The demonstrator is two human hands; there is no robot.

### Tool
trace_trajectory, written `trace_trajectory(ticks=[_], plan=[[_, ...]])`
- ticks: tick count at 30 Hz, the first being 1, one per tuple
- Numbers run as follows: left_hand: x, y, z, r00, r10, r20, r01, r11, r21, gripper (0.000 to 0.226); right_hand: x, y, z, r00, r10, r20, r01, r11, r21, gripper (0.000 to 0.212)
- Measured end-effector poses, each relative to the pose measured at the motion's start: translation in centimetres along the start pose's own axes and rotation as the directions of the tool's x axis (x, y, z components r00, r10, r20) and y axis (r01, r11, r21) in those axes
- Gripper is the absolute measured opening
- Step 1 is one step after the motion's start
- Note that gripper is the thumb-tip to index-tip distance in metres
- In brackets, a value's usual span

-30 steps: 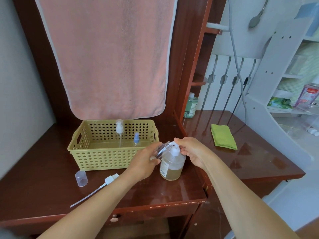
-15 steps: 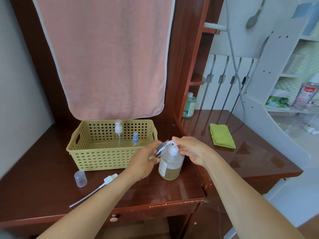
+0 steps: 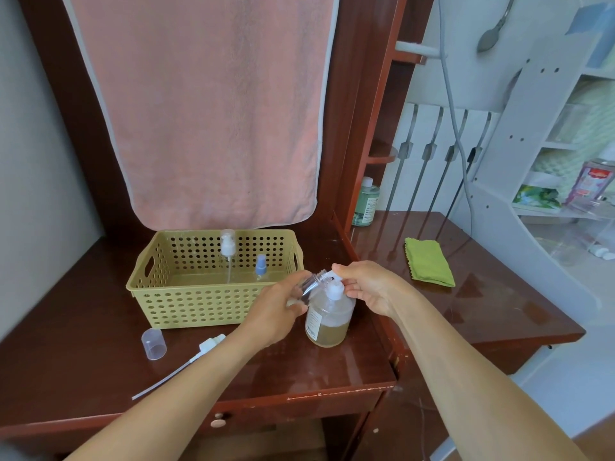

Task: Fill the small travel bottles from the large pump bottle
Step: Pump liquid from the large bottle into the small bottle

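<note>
The large pump bottle (image 3: 329, 317), clear with amber liquid in its lower part, stands on the dark wooden desk just right of the basket. My right hand (image 3: 364, 287) rests on its white pump head (image 3: 333, 291). My left hand (image 3: 278, 309) holds a small clear travel bottle (image 3: 311, 286) tilted, its open threaded neck right under the pump's spout. Two more small bottles stand in the yellow basket (image 3: 186, 307): one with a white pump top (image 3: 227, 247) and one with a blue spray top (image 3: 260, 266).
A clear cap (image 3: 153, 344) and a white pump top with a long dip tube (image 3: 186, 362) lie on the desk in front of the basket. A folded green cloth (image 3: 428, 262) lies on the right desk, a green bottle (image 3: 365, 202) behind it. A pink towel (image 3: 206, 104) hangs above.
Both hands and the two bottles keep almost the same position; the view has only shifted slightly.
</note>
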State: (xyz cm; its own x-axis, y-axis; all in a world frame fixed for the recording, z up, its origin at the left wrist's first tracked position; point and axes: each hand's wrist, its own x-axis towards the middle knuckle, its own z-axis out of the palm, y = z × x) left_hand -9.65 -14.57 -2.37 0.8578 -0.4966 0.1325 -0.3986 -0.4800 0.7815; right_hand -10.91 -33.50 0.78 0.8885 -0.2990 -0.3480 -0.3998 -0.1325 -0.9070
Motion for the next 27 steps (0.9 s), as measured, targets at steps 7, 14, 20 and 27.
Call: trace_trajectory(ticks=[7,14,20,27], plan=[[-0.57,0.24,0.16,0.997,0.068,0.036,-0.067,0.998,-0.004,0.05,0.47,0.57,0.72,0.997,-0.024,-0.068,0.02,0.998,-0.053,0.019],[-0.67,-0.12,0.64,0.994,0.08,0.074,-0.076,0.995,-0.061,0.054,-0.06,0.54,0.11,1.0,-0.004,-0.004,0.004,1.0,0.021,0.025],[-0.54,-0.69,0.83,0.993,0.094,0.074,-0.088,0.993,-0.078,0.052,0.24,0.04,0.53,0.997,0.001,-0.071,-0.003,0.999,-0.035,0.02],[-0.47,-0.52,0.36,0.998,0.052,0.031,-0.049,0.995,-0.083,0.054,-0.35,0.31,0.08,1.0,-0.005,0.002,0.005,0.998,0.059,0.019]])
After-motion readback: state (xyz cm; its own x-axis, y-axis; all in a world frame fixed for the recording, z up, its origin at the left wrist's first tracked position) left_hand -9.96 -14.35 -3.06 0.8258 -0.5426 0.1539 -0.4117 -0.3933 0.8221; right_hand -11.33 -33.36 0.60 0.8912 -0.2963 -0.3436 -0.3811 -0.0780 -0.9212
